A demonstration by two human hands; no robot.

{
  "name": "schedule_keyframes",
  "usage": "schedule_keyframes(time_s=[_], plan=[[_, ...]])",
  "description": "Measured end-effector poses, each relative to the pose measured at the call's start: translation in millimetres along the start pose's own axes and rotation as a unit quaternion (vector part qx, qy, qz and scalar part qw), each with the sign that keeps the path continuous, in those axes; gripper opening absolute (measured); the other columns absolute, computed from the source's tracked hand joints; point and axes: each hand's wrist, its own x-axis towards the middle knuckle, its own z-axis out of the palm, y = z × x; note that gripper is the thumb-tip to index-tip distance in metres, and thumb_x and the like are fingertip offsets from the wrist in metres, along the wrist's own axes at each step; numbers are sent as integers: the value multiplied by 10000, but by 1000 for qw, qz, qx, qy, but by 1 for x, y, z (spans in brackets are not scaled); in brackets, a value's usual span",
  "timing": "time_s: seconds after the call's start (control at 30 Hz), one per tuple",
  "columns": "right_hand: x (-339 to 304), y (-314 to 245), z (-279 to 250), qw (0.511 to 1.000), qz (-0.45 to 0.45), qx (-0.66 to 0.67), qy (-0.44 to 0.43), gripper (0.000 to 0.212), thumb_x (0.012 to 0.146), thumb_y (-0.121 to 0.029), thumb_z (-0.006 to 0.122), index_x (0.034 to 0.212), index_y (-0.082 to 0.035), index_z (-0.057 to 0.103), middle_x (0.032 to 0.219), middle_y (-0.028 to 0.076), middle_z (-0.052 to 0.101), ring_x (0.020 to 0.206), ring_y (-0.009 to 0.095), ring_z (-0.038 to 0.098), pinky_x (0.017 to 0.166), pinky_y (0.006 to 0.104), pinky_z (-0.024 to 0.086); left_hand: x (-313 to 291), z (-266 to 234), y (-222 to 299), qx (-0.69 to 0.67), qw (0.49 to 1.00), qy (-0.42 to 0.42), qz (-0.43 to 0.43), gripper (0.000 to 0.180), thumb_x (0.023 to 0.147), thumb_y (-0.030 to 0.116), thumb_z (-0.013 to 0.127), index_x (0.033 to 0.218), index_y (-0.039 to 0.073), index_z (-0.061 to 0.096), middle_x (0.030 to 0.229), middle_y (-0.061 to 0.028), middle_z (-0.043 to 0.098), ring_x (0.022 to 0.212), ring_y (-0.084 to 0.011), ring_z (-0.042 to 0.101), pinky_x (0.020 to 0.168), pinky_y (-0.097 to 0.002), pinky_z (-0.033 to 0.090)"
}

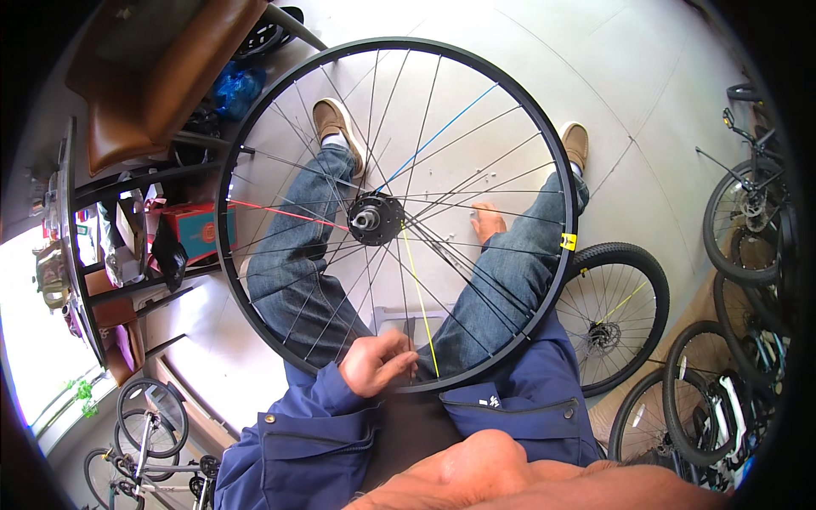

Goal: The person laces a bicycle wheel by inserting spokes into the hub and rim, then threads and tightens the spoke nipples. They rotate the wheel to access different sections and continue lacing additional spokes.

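A large bicycle wheel without a tyre rests across my lap, its black rim [408, 42] spanning both legs. Its black hub [376, 219] faces up, with dark spokes laced to the rim and single blue [446, 136], red [285, 210] and yellow [418, 293] spokes. My left hand [378, 364] is closed at the near part of the rim, fingertips pinched; what they hold is too small to make out. Seen through the spokes, my right hand [488, 223] is low beside my right leg, fingers bent together over the floor. Small white bits [482, 177] lie scattered beyond it.
A grey tray-like object [408, 321] lies between my thighs. To the right, a tyred wheel [619, 314] lies near several bicycles [748, 212]. At left stand a brown chair [140, 93], a table with a red box [194, 231], and a blue bag [238, 89]. Another bicycle [144, 442] is lower left.
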Motion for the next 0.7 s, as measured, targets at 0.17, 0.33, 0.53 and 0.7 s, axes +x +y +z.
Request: schedule_keyframes(time_s=[0.17,0.33,0.53,0.7], plan=[[11,3,24,993,-31,-110,2,209,897,-115,768,1100,-104,722,1141,125,720,1055,350,721,887,467,611,-1,0,2,-1,999,-1,-37,138,1120,69,649,1043,-44,628,941,-124,792,853,-165,794,751,-297,627],[16,-1,31,984,-4,-177,-30,74,934,-124,660,984,-86,699,1018,152,728,949,369,743,822,462,625,-1,0,0,-14,1000,3,-17,153,1121,72,648,1022,-41,617,936,-121,785,835,-161,785,737,-289,617],[-53,28,-2,990,31,-120,-68,141,1053,-193,647,1079,-78,724,919,46,716,821,228,716,734,397,605,0,-2,-8,3,999,-3,35,165,1125,77,638,997,-24,615,907,-88,769,765,-139,742,707,-283,586],[-185,54,-59,955,224,192,-1,179,1108,-256,644,1112,-93,719,900,0,692,768,147,685,665,336,585,2,-4,-16,63,995,-2,71,195,1127,128,650,980,2,629,828,-71,747,721,-147,732,673,-292,564]])
